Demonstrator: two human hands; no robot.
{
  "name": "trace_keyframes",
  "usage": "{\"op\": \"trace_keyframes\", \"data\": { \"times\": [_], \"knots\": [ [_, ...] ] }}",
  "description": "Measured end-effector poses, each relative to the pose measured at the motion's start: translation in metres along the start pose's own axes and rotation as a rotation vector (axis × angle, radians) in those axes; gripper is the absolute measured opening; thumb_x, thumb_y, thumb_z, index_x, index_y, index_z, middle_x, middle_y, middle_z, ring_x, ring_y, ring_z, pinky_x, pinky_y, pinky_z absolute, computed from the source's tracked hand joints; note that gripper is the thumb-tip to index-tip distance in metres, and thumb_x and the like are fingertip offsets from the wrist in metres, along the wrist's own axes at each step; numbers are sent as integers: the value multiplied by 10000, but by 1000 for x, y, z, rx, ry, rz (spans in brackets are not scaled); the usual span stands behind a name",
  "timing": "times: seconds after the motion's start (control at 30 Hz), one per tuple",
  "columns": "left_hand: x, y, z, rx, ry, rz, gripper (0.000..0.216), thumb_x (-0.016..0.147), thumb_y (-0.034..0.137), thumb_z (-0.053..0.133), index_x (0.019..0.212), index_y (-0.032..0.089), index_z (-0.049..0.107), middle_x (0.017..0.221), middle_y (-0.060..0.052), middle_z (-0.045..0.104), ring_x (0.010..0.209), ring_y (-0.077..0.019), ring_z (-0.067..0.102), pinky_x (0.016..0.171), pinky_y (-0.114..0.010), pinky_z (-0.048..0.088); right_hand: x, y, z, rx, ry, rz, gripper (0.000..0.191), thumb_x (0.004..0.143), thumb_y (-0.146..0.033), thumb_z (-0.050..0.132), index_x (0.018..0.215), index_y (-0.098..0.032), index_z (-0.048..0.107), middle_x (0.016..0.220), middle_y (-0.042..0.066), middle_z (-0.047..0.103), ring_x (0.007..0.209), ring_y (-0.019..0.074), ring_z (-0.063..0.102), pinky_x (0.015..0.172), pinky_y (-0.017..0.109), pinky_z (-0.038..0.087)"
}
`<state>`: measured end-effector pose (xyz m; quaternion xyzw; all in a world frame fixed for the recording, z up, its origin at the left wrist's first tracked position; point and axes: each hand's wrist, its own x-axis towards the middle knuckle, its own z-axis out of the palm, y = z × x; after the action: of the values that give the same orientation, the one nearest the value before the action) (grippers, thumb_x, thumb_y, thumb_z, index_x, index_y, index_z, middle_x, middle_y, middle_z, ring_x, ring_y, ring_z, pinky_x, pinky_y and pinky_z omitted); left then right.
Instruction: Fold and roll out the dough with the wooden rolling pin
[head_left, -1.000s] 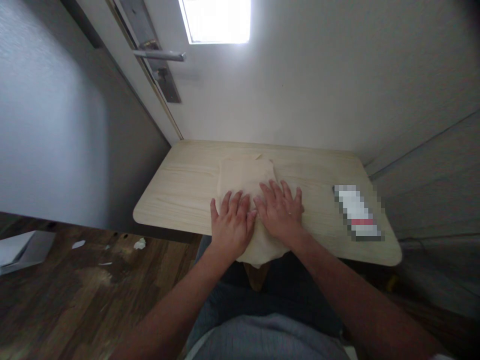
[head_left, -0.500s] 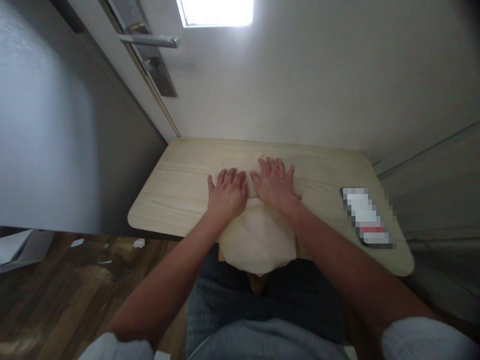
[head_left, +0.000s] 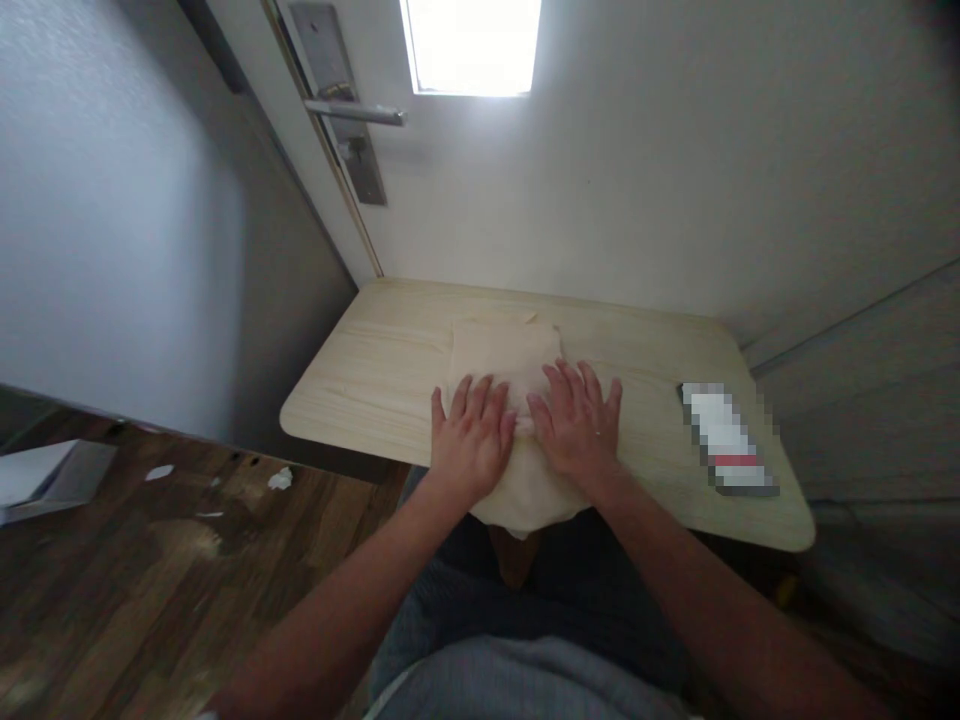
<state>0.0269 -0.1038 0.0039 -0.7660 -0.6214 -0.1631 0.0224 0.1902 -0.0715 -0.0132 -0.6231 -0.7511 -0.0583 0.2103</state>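
Observation:
A cream-coloured piece of cloth (head_left: 501, 348) lies on the pale wooden table (head_left: 360, 375), its near part hanging over the front edge toward my lap. My left hand (head_left: 472, 435) rests on the left side of the cloth with its fingers spread. On the right side, my right hand (head_left: 577, 415) lies flat, fingers apart, pointing away from me. Between the two thumbs the fabric shows a small crosswise fold. The parts of the cloth under my palms are hidden.
A phone (head_left: 727, 440), its screen blurred out, lies at the table's right end. Behind the table stands a white door (head_left: 637, 200) with a metal handle (head_left: 356, 112). Paper scraps (head_left: 280, 479) and a white box (head_left: 56, 480) are on the wooden floor at left.
Both hands have slid toward me along the cloth, so its far part now shows beyond my fingertips. The camera view has shifted slightly.

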Motion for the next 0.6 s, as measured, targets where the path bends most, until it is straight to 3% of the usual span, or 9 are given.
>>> {"op": "trace_keyframes", "data": {
  "times": [0.13,0.23,0.6],
  "knots": [
    [-31,9,0,15,-10,-7,502,1035,431,305,1499,272,414,1542,-37,463,1466,-262,328,1214,-588,167,-33,9,-8,-35,51,56,492,1007,-465,392,1373,-170,536,1456,147,526,1402,352,345,1130,668,143],
    [-33,11,1,25,-10,-30,533,1033,462,289,1511,253,399,1555,-48,443,1472,-265,317,1210,-590,185,-37,13,-8,-55,54,74,482,1010,-477,380,1349,-187,561,1455,139,529,1397,358,349,1119,670,171],
    [39,-12,8,28,-21,-66,535,1031,496,213,1449,281,469,1552,-56,438,1446,-297,327,1185,-617,186,31,16,16,-68,24,68,547,1016,-527,316,1385,-192,542,1445,133,540,1379,332,368,1136,610,141]
  ]
}}
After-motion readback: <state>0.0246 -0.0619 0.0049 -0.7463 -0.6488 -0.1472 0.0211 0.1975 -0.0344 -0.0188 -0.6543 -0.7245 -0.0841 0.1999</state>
